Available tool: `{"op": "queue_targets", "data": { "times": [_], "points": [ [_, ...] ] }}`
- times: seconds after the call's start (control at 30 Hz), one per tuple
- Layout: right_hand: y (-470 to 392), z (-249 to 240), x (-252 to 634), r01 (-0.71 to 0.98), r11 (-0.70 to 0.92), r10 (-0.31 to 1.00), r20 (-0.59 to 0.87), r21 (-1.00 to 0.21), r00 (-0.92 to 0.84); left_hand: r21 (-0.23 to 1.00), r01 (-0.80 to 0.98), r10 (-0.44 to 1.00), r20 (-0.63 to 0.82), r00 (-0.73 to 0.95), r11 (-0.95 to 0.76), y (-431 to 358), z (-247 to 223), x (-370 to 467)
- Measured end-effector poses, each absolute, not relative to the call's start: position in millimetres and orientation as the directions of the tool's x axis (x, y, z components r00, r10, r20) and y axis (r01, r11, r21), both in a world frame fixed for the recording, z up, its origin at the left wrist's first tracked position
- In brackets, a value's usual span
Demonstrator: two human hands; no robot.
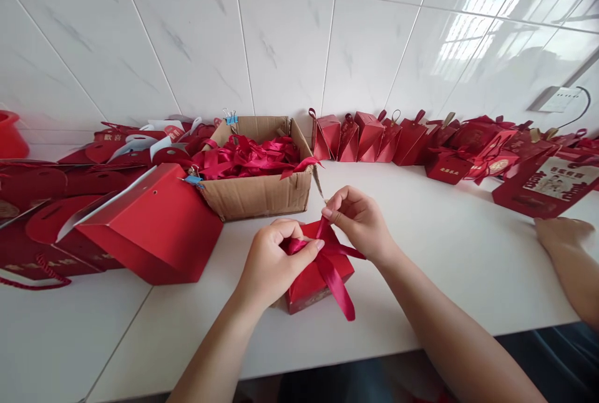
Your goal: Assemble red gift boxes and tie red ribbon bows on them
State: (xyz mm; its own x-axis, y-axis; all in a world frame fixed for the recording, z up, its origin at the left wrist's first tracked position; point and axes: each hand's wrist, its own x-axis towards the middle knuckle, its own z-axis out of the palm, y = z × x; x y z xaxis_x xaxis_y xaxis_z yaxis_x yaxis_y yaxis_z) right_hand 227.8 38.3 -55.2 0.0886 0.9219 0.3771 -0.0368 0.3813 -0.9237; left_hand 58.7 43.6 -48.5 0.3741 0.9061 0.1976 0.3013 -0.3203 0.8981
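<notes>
A small red gift box (304,287) rests on the white table in front of me, with a shiny crimson ribbon (336,284) across its top. My left hand (278,256) pinches a loop of that ribbon between thumb and fingers at the box's left side. Just above the box's far edge, my right hand (358,219) grips another part of the ribbon between thumb and forefinger. One loose ribbon tail hangs over the near side, and another sticks out to the right under my right hand. The knot area is partly hidden by my left thumb.
Behind the box stands a cardboard box (257,197) full of crimson ribbons. Unfolded red boxes (159,228) pile up at the left. Finished-looking red boxes (369,135) line the tiled wall. Another person's hand (564,234) rests on the table (444,253) at right.
</notes>
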Motion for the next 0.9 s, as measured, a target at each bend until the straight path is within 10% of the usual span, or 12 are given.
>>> {"op": "queue_targets", "data": {
  "times": [0.47,0.9],
  "points": [
    [2,-47,268,0.425,-0.027,0.971,-0.125,-0.905,-0.203,0.909,0.251,0.900,0.228,0.371,-0.333,44,-48,56],
    [-19,-15,267,0.634,0.138,0.942,-0.097,-0.761,-0.321,0.960,0.146,0.896,0.159,0.415,-0.238,46,-46,53]
  ]
}}
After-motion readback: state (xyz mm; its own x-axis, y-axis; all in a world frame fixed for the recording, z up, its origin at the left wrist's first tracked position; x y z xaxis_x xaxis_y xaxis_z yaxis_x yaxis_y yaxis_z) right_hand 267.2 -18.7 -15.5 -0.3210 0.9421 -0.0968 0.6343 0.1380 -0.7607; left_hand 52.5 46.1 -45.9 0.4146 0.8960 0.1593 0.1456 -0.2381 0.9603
